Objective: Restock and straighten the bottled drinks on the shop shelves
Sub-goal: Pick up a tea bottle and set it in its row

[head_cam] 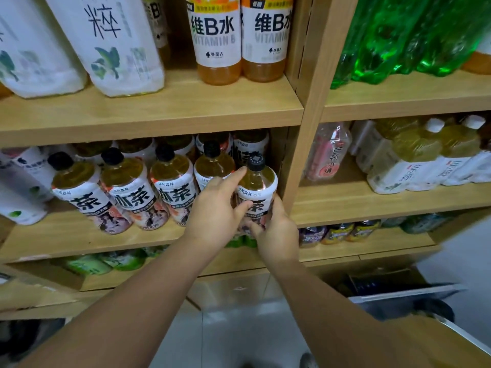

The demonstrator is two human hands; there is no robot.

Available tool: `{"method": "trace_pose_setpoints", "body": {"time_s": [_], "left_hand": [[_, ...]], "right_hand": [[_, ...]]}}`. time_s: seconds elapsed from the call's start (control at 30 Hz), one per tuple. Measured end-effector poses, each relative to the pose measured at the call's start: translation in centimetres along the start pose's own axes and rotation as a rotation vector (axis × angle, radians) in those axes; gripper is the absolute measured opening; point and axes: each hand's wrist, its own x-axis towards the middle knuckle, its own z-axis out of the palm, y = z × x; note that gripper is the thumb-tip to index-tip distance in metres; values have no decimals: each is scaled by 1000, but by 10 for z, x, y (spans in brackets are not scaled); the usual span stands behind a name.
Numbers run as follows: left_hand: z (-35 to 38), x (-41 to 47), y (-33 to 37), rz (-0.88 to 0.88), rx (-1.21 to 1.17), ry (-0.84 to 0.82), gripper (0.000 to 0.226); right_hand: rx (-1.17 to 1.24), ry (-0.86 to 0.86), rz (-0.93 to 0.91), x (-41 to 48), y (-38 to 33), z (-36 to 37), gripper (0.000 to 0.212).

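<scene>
Right, both hands are on one iced tea bottle (259, 181) at the right end of the middle shelf (79, 243). The left hand (215, 208) clamps it from nine o'clock, with the thumb curled across the white label and the forefinger stretched up to the shoulder just under the black cap. The right hand (277, 232) comes in from five o'clock with its fingers wrapped round the lower body. That hides the base, so I cannot tell whether the bottle stands on the board.

Tight quarters here. The wooden upright (303, 144) sits just beside the bottle at three o'clock, with only a narrow gap. At nine o'clock runs a row of matching bottles (127, 192). The nearest is behind the left hand, and I cannot tell whether it touches the held one. More caps crowd in at twelve o'clock, close under the board above. There is a bare strip of board at seven o'clock, along the shelf lip.

The bottle is clear plastic with rounded shoulders and amber liquid inside. It has a ribbed black cap and a glossy white wrap with big black characters. The shelving is pale wood-grain board with square edges. Two orange vitamin drinks (218, 43) stand up at eleven o'clock, and translucent green bottles (398, 35) at one o'clock.
</scene>
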Motion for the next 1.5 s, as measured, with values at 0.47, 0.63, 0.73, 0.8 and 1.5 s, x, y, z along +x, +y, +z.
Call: {"method": "trace_pose_setpoints", "body": {"time_s": [0.47, 0.63, 0.73, 0.8, 1.5], "left_hand": [[23, -6, -14, 14, -203, -18, 70], [25, 3, -12, -5, -214, 6, 66], [31, 11, -4, 11, -170, 72, 63], [35, 13, 0, 2, -160, 99, 61], [55, 24, 17, -147, -88, 175, 49]], "right_hand": [[129, -295, -95, -12, 26, -16, 36], [143, -370, -90, 5, 16, -15, 39], [131, -344, -76, 15, 18, -19, 30], [100, -347, -90, 18, 20, -22, 32], [207, -610, -56, 14, 17, -40, 81]]}}
